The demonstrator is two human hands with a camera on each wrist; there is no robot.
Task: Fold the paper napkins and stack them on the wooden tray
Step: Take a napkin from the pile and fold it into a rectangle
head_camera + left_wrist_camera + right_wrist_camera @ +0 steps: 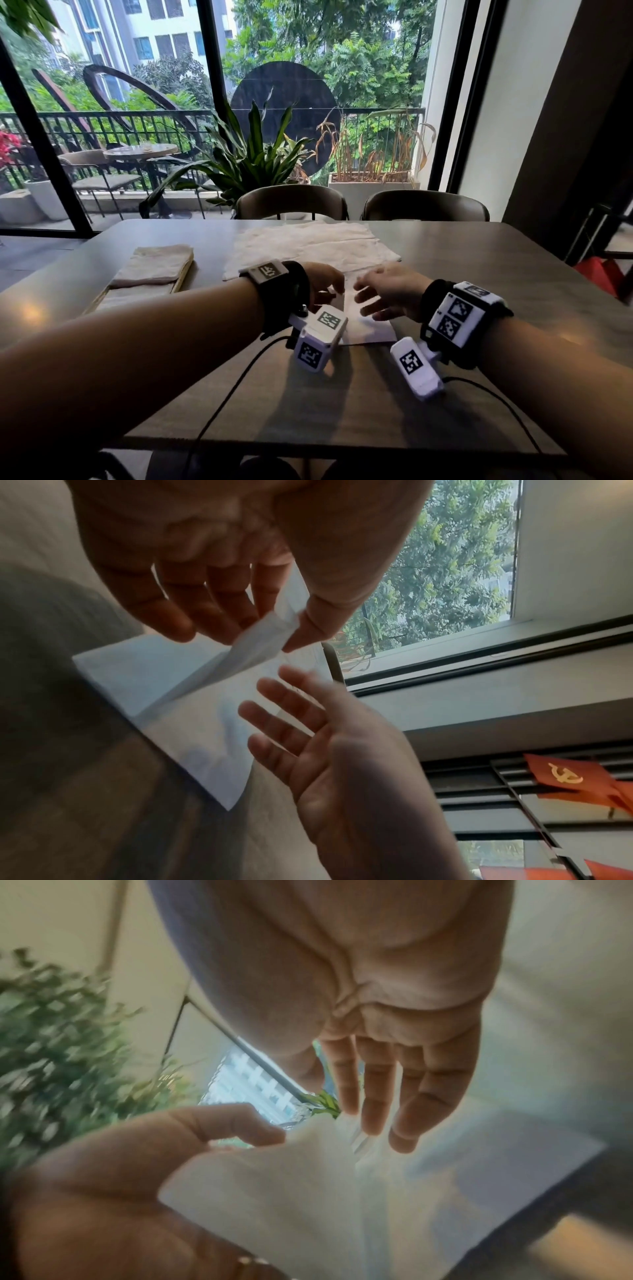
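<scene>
Worktop (pixel 462 274) is dark wood-grain and carries everything. Far centre: loose pile of unfolded napkins (pixel 308 240), spread flat, overlapping. Left of that: wooden tray (pixel 181 277) with a stack of folded napkins (pixel 154 265) at its far end; the near end shows a paler flat layer, can't tell whether that's another napkin. Near centre, just in front of the pile: the working napkin (pixel 368 329), lying flat under both hands. Left hand (pixel 212 561) pinches one corner flap between thumb and fingers and holds it lifted off the sheet, with a diagonal crease line running from the pinch down to the sheet. Right hand (pixel 329 739) is apart, fingers straight and spread, palm over the flat part of the sheet, holding nothing; can't tell from these views whether the fingertips touch the paper. The right wrist view is blurred but agrees: flap raised, right fingers extended beside it. Judgement: mid-fold on this napkin, tray stack partly built, pile still to go. Next move looks like carrying the lifted edge across to meet the opposite edge while the right hand pins the sheet, then pressing the crease flat. Thin paper, so likely to skew or drag if it isn't pinned first.
</scene>
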